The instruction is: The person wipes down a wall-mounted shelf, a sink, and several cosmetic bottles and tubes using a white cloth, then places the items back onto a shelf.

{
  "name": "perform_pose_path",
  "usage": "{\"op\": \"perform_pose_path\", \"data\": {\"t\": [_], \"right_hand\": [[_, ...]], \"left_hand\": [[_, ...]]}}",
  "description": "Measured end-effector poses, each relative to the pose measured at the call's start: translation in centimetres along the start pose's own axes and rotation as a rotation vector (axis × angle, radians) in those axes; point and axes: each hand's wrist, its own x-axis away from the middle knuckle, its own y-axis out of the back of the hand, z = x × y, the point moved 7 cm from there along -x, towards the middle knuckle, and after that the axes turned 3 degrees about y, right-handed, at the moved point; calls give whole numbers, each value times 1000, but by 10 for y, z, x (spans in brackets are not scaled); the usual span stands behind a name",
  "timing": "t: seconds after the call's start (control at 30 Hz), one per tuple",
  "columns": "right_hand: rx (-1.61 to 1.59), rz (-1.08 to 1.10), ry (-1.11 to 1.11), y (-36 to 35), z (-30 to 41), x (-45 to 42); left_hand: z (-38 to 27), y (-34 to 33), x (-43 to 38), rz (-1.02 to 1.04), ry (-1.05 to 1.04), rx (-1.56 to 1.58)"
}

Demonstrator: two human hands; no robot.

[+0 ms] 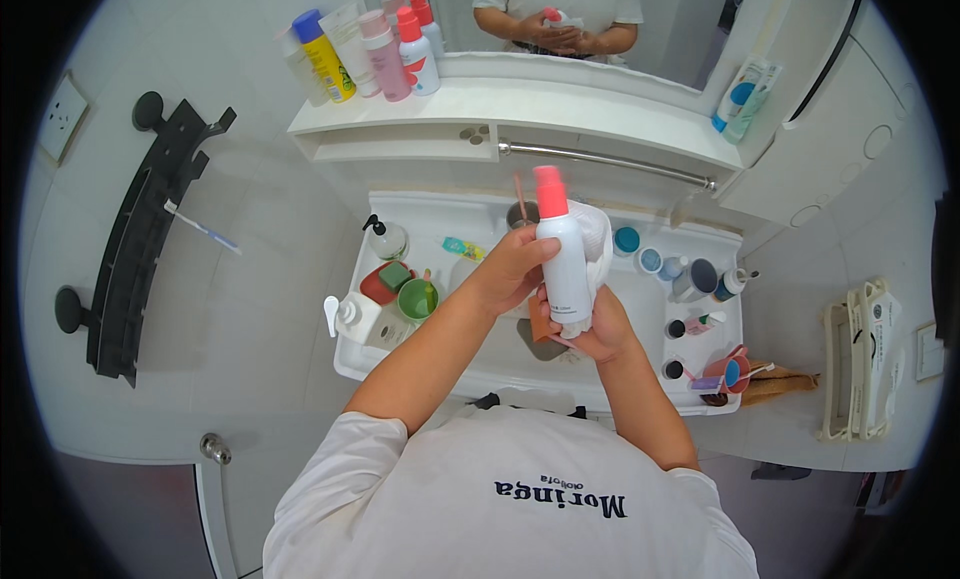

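Observation:
A white bottle with a coral-pink cap (565,268) is held upright above the white washbasin (637,346). My left hand (514,268) grips it from the left side, its thumb across the upper body. On the other side, my right hand (602,328) holds a white cloth (597,238) against the bottle's back and base. The bottle hides part of that cloth and several of my right fingers. Just below the hands, an orange piece (538,320) and a grey, dark-edged shape (536,345) are partly covered.
Left on the basin stand pump bottles (388,240), a green cup (418,299) and a green sponge (394,277). Jars (626,241) and a pink cup (731,370) line the right. Several bottles (386,61) crowd the shelf (525,103) above a metal rail (607,163).

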Motion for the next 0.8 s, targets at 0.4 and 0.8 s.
{"op": "perform_pose_path", "data": {"t": [0.4,0.8], "right_hand": [[666,-522,165,20,23,13],[947,-843,649,15,93,38]], "left_hand": [[18,11,-1,-186,-35,233],[28,-2,1,-182,2,80]]}}
